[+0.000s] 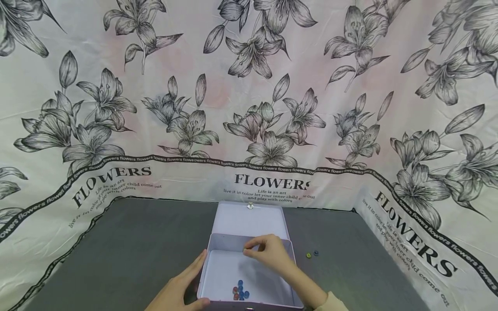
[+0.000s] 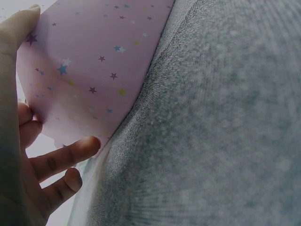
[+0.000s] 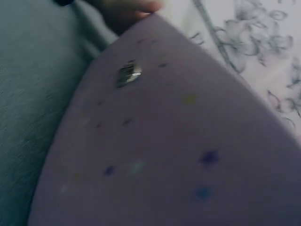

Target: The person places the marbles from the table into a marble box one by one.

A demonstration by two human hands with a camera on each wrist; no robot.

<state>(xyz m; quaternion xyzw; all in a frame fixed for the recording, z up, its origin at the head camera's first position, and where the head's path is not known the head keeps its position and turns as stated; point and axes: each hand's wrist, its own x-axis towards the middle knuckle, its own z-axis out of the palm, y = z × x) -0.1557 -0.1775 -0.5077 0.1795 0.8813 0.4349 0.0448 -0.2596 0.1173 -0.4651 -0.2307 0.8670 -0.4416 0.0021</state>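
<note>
A lilac metal box [image 1: 268, 280] with star prints stands with its lid [image 1: 249, 220] folded back. My left hand [image 1: 180, 283] grips the box at its front left corner, thumb at the front rim and fingers along the left wall. In the left wrist view its fingers [image 2: 66, 157] spread against the starred outside. Above the inside, toward the back, my right hand [image 1: 270, 255] pinches thumb and index fingertips together on a small bead, almost wholly hidden. Several blue beads [image 1: 241, 289] and red beads [image 1: 235, 293] lie on the box floor near the front.
Right of the box, a yellow bead [image 1: 308, 255] and a blue-grey bead [image 1: 316, 252] lie on the dark grey table [image 1: 155, 242]. A clasp [image 3: 129, 74] juts from the box's front. Flower-printed cloth [image 1: 268, 181] borders the table at back and sides.
</note>
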